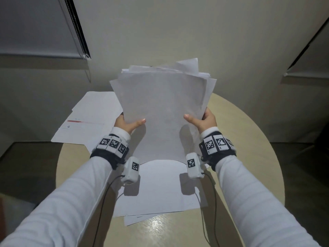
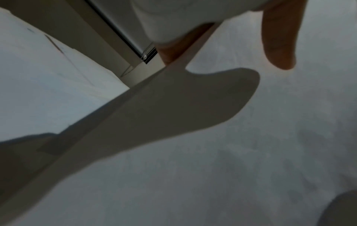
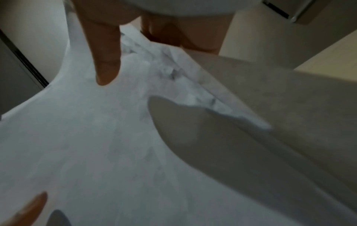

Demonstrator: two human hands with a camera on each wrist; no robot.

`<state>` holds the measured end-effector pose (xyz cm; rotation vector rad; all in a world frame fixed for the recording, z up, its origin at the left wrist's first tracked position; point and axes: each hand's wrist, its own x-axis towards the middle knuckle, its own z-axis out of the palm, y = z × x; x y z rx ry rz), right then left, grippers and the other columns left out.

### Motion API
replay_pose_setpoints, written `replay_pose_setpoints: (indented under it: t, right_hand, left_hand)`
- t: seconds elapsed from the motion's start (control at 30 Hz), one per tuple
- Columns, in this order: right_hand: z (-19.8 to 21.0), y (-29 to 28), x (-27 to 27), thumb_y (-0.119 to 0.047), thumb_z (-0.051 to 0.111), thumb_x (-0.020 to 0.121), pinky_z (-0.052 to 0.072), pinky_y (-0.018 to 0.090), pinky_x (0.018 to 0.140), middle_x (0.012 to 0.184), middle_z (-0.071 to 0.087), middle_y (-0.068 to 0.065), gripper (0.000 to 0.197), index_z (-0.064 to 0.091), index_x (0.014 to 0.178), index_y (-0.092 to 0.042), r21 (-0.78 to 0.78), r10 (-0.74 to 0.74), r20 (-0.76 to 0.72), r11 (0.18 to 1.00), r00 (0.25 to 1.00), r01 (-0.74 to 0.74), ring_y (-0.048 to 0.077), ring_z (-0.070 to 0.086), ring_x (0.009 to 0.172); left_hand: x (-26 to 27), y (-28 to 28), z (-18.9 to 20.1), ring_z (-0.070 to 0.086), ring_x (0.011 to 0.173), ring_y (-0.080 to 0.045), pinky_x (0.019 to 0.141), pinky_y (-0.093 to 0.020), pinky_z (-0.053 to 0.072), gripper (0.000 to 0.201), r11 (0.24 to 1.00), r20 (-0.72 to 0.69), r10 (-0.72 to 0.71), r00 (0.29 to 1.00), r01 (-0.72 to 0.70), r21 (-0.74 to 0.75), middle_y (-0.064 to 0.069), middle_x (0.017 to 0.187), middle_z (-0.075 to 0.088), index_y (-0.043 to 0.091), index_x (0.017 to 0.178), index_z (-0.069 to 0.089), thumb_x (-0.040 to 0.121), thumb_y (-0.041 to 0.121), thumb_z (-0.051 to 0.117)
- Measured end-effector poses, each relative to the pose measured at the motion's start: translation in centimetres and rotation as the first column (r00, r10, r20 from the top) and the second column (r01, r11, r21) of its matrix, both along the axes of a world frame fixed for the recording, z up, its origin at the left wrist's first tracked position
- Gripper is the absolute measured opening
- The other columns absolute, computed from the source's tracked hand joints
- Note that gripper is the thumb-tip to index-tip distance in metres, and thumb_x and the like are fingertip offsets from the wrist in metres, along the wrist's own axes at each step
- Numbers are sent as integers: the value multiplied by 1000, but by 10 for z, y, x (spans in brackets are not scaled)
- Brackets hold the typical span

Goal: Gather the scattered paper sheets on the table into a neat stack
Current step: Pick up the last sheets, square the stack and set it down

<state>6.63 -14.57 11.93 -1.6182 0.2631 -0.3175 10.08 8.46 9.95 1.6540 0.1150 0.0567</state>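
A thick bundle of white paper sheets [image 1: 162, 107] stands nearly upright above the round table [image 1: 249, 139], its top edges uneven and fanned. My left hand [image 1: 127, 124] grips its left edge, thumb across the front. My right hand [image 1: 203, 120] grips the right edge the same way. In the left wrist view the thumb [image 2: 280, 42] presses on the front sheet [image 2: 231, 152]. In the right wrist view the thumb [image 3: 106, 61] lies on the front sheet [image 3: 96, 137], with the ragged sheet edges [image 3: 173, 73] beside it. My other fingers are hidden behind the bundle.
More white sheets [image 1: 156, 191] lie flat on the table below my wrists. Another loose pile [image 1: 89, 118], one sheet with a red mark, overhangs the table's far left edge. Window blinds [image 1: 76, 27] hang on the wall behind. Cables [image 1: 101, 202] trail from both wrist cameras.
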Motion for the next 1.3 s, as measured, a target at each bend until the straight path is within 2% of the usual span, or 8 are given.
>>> replay_pose_setpoints:
  t: [0.37, 0.53, 0.63, 0.73, 0.87, 1.0, 1.13, 1.3]
  right_hand:
    - [-29, 14, -20, -11, 69, 82, 39, 19, 85, 113, 59, 8, 46, 53, 124, 2, 0, -7, -297, 1000, 955, 8, 15, 52, 100]
    - [2, 12, -21, -60, 70, 58, 30, 40, 112, 146, 38, 10, 107, 28, 144, -10, -57, -175, 31, 983, 984, 176, 19, 37, 133]
    - [54, 15, -14, -79, 53, 61, 17, 47, 117, 153, 25, 7, 117, 17, 148, -11, -307, -271, 363, 868, 892, 389, 22, 21, 143]
    - [100, 35, -14, -67, 48, 74, 8, 56, 113, 152, 30, 12, 96, 28, 145, -5, -653, -91, 585, 536, 806, 534, 35, 20, 142]
    - [122, 63, -10, -72, 39, 79, 0, 64, 109, 156, 22, -1, 90, 20, 148, -18, -936, 68, 310, 196, 948, 292, 28, 9, 146]
    - [112, 57, -1, -77, 31, 79, 3, 63, 110, 150, 31, -4, 84, 25, 144, -25, -991, -16, -46, 127, 999, -43, 20, 18, 143]
    - [111, 57, -8, -76, 41, 76, 3, 61, 111, 148, 33, -3, 87, 26, 145, -25, -953, -74, 42, 296, 996, 62, 20, 24, 140]
    - [122, 73, -14, -80, 39, 72, -4, 68, 107, 155, 19, 2, 97, 20, 146, -22, -993, -73, -57, 108, 996, -49, 23, 7, 146]
  left_hand:
    - [-11, -5, -17, 57, 101, -19, 84, -23, 41, 45, 999, -152, 35, 988, -31, 29, -12, 105, 60, -4, 116, 57, 74, 1, 73]
    - [-2, 3, -23, 58, 102, -22, 87, -27, 42, 21, 999, -249, 15, 968, -5, 41, -8, 94, 62, 7, 91, 64, 74, 7, 76]
    - [-1, 4, -25, 56, 100, -20, 88, -26, 41, 36, 1000, -239, 2, 971, 2, 17, -19, 109, 65, -5, 109, 63, 75, 4, 73]
    - [-2, 5, -25, 53, 99, -16, 90, -26, 41, 45, 1000, -229, -6, 973, 8, 5, -23, 123, 60, -8, 117, 58, 76, 2, 73]
    - [-2, 10, -26, 58, 101, -21, 95, -29, 44, 47, 999, -255, -24, 967, 29, 15, -19, 121, 61, -6, 118, 58, 75, 4, 74]
    - [-5, 13, -25, 61, 107, -26, 98, -34, 46, 55, 997, -265, -73, 961, 70, -20, -15, 109, 63, -5, 117, 59, 67, 5, 80]
    - [-6, 14, -22, 62, 104, -25, 94, -31, 49, 64, 992, -262, -122, 957, 120, -23, -11, 106, 62, -1, 117, 57, 62, 13, 84]
    - [-9, 17, -21, 62, 103, -30, 92, -35, 50, 31, 983, -240, -181, 954, 172, -59, 6, 71, 73, 14, 83, 66, 60, 2, 83]
